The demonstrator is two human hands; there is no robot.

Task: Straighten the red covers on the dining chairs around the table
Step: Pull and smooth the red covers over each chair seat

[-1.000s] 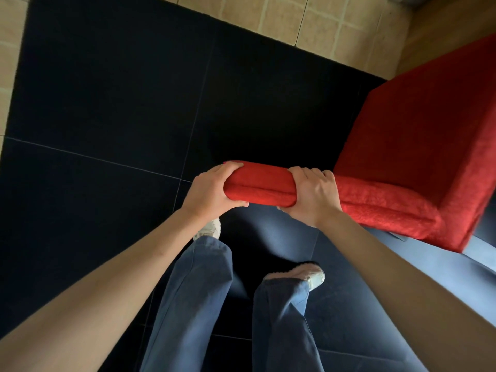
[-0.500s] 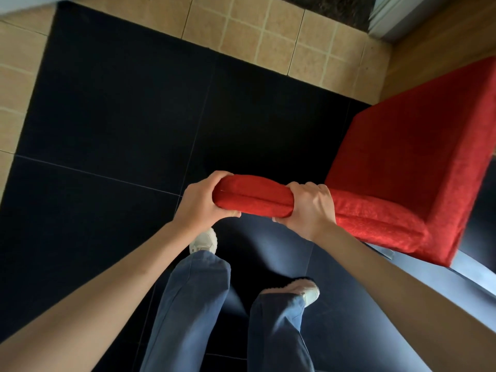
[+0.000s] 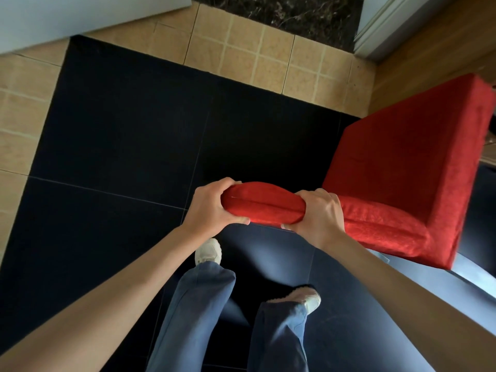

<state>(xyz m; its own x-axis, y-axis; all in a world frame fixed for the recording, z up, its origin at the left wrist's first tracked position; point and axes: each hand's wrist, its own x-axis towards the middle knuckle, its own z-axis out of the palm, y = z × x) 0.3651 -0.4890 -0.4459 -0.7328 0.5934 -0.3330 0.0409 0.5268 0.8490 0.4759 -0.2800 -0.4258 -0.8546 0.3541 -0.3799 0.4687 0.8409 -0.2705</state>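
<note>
Since the earlier frames both hands and the chair are sitting lower and further right in the head view, and more beige tile [image 3: 241, 57] is showing beyond the black floor [image 3: 128, 135]. Both hands are clamping the top edge of the chair back, which is wrapped in the red cover [image 3: 264, 204]. At the cover's near end the left hand [image 3: 208, 206] is curling round it, fingers over the top and thumb beneath. Further along the same edge the right hand [image 3: 318, 214] is gripping it, so a short stretch of cover is lying between the two hands. Beyond the right hand the red seat [image 3: 410, 162] is extending rightward
</note>
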